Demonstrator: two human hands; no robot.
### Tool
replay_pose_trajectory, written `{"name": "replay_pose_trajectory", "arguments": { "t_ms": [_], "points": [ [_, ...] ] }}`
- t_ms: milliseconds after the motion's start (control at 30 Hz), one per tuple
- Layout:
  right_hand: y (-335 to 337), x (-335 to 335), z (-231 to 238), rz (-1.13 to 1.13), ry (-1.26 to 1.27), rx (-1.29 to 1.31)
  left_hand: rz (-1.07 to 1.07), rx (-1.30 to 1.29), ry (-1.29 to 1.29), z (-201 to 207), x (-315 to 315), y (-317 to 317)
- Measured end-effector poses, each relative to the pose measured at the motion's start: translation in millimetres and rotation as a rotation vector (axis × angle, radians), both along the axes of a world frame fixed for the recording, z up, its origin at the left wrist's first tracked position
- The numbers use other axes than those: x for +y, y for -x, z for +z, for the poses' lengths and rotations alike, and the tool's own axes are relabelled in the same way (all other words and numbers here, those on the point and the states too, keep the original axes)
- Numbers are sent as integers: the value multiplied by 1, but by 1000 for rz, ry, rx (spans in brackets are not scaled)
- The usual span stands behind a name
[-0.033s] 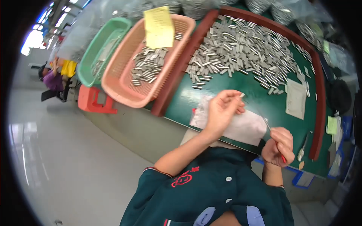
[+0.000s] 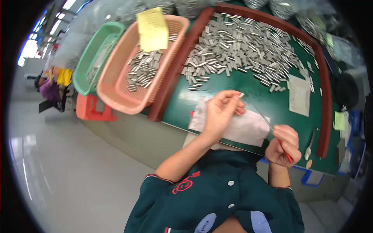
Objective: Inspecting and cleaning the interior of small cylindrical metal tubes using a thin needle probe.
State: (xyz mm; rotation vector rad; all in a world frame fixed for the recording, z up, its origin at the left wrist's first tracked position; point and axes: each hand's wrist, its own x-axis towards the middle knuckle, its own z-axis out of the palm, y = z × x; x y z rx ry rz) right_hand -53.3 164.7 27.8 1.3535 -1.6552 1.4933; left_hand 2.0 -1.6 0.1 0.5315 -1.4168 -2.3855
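Left hand [image 2: 223,112] pinches silvery piece [image 2: 241,95] beyond cloth [image 2: 248,130] — likely light, stiff, slick; hold edges. Right hand [image 2: 285,145] grips red-handled tool [image 2: 288,157].

Illumination: bright, fairly even indoor light is falling over the left fingers [image 2: 229,94]. Window [image 2: 29,50], far left of them: daylight is burning out to white. Green tabletop [image 2: 186,103], just left of them: pale glare is showing. Metal strips [image 2: 241,50], beyond them: edges are glinting. Grey floor [image 2: 97,174], lower left: streaks are reflecting. Distant person [image 2: 50,90], far left: blurring softly. Fisheye rim: straight edges are bending, corners blackening.
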Motion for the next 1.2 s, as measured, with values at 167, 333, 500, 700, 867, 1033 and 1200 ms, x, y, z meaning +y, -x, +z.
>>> {"name": "replay_pose_trajectory", "arguments": {
  "t_ms": [167,333,500,700,867,1033,1200],
  "points": [
    [6,-9,2,51,-10,-69,-43,-75,3,6,-4,0],
    [8,-6,2,31,-3,-40,-98,-95,27,7,-1,2],
    [6,-5,2,37,-9,-52,-84,-108,26,8,1,0],
    [5,-4,2,42,-27,-73,-92,-99,30,10,0,0],
    [6,-4,1,53,-61,-88,-94,-107,36,10,1,1],
    [6,-8,3,24,-50,-80,-95,-116,49,9,1,0],
    [5,-11,0,-11,-65,-97,-82,-83,45,7,1,1]
  ]
}}
